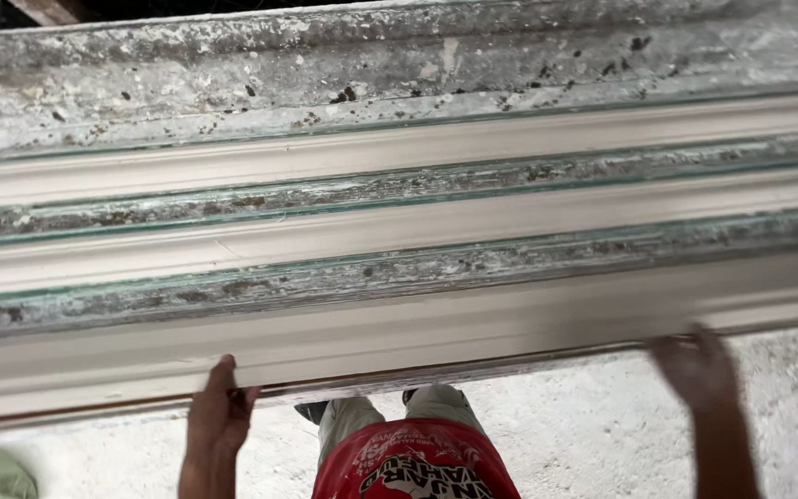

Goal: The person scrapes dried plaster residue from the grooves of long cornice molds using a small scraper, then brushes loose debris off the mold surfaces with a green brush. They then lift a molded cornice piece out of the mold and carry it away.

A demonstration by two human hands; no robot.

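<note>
Looking down at long white moulding (473, 337) lying w/ others across a spattered bench (233, 83). Left hand (219, 416) gripping near edge of nearest moulding, thumb on top, fingers curled under. Right hand (695, 370) blurred at same edge further along, fingers spread; grip can't be told. Red shirt (413, 462), pale floor (584, 434) below.

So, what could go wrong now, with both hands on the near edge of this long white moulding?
1. The left hand grips only the near strip by its thin edge; it may slip or chip.
2. The right hand is blurred, so its hold is unclear and the long piece could tilt.
3. The feet stand right below the edge.
</note>
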